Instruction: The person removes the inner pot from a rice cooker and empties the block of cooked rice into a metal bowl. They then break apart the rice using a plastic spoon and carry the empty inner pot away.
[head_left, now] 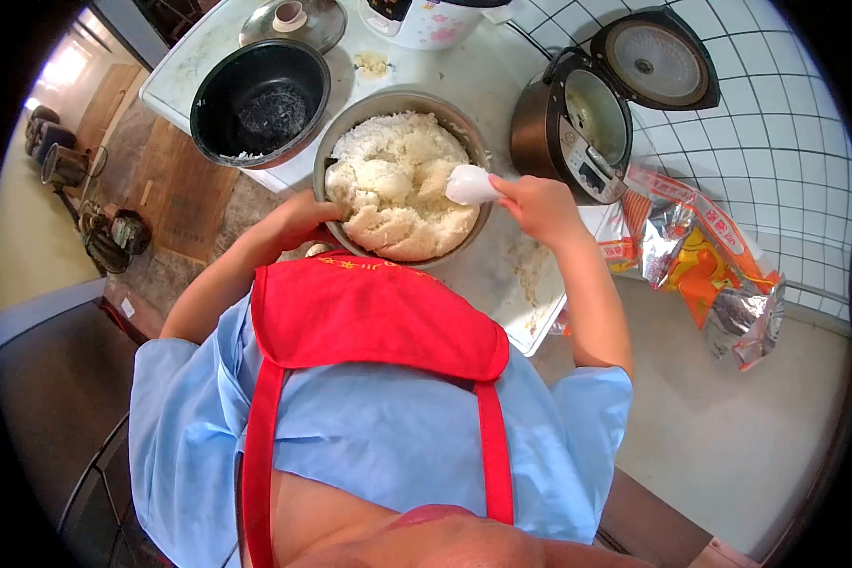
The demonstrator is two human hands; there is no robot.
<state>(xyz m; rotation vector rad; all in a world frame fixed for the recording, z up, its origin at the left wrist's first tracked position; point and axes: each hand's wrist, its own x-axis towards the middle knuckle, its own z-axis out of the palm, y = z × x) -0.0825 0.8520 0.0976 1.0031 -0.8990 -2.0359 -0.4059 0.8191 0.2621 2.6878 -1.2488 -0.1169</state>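
A large metal bowl [480, 142] full of cooked white rice [398, 185] stands at the table's near edge, in front of the red apron. My left hand [305, 218] grips the bowl's left rim, its fingers closed there. On the other side, my right hand [540, 208] is closed round the handle of a white rice paddle [470, 185]. The paddle's blade rests at the right part of the rice. The rice is heaped unevenly, with a rounded lump near the middle.
A black inner pot [273, 104] with rice residue stands left of the bowl, near a glass lid [317, 24]. A white rice cooker [426, 21] is behind. At right are an open brown rice cooker [563, 133] and an orange-silver packet [701, 256] by the tiled wall.
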